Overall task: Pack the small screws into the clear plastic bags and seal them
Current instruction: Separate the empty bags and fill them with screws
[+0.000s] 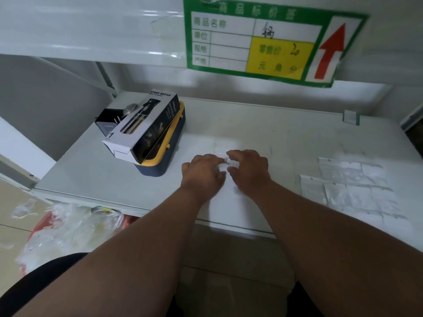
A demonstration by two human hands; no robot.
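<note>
A small clear plastic bag (pixel 225 156) lies flat on the white shelf (pixel 274 133), roughly at its middle, with a few small dark screws (pixel 226 161) showing through it between the two hands. The left hand (pixel 202 171) has its fingers curled down on the bag's left part, fingertips right at the screws; the right hand (pixel 248 167) pinches the bag from the other side, thumb and forefinger closed on the plastic. The two hands nearly touch over the bag. Whether the bag's mouth is sealed cannot be told.

To the right, near the shelf's front edge, a spread of empty clear bags (pixel 350 186) lies flat in overlapping rows, each with a hang hole at the top. To the left, farther back, a blue and yellow case (pixel 163 161) carries a spray bottle box (pixel 142 126) lying on its lid, with a black holder (pixel 106 121) just behind; what the case holds is hidden. On the wall above hangs a green price tag (pixel 263 42) with a red arrow. Below the shelf at the left, a crumpled clear plastic sack (pixel 68 232) sits on the floor.
</note>
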